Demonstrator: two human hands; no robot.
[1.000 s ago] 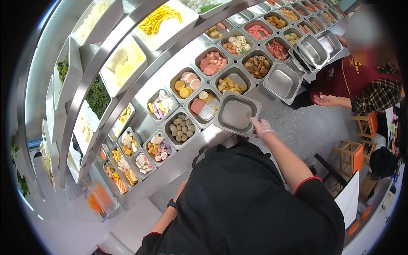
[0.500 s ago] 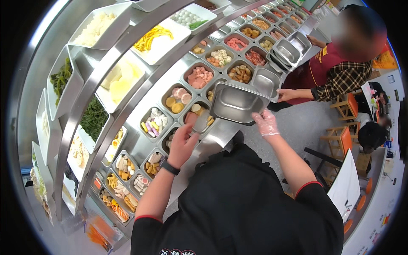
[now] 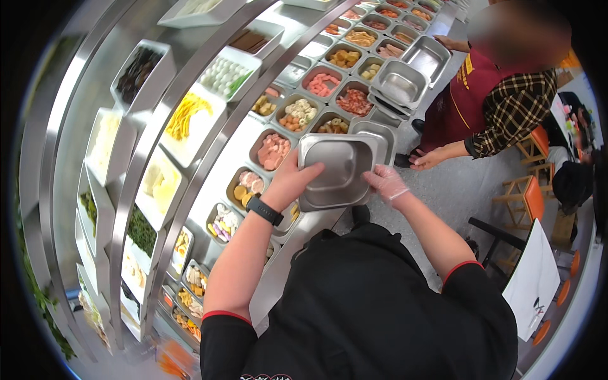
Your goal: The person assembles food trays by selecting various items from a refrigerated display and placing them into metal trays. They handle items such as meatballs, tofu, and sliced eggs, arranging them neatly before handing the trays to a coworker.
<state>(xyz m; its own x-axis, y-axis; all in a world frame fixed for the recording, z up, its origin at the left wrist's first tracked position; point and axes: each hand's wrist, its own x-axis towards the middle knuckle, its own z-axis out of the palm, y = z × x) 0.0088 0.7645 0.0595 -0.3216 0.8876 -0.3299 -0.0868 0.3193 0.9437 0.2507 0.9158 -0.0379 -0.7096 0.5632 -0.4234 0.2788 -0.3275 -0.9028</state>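
Note:
An empty stainless steel food pan (image 3: pixel 339 166) is held in front of me, over the counter's near edge. My left hand (image 3: pixel 292 180), bare with a dark watch at the wrist, grips its left side, thumb over the rim. My right hand (image 3: pixel 387 185), in a clear plastic glove, pinches its right rim. Just behind it another steel pan (image 3: pixel 382 140) shows in part; what supports that one is hidden. Under and beside the held pan are food-filled pans, one with pink meat slices (image 3: pixel 272 151) and one with brown pieces (image 3: pixel 334 124).
A co-worker in a maroon apron (image 3: pixel 453 111) stands right of the counter, one open hand (image 3: pixel 432 158) near the pans. Empty steel pans (image 3: pixel 400 83) are stacked beside them. White trays of food (image 3: pixel 190 120) stand on the rack at left. Orange stools (image 3: pixel 531 179) and a white table (image 3: pixel 533 285) are at right.
My left hand has moved up from over the counter onto the pan's left side. The pan has shifted left and tipped toward me. The co-worker's near hand has let go of the pan behind.

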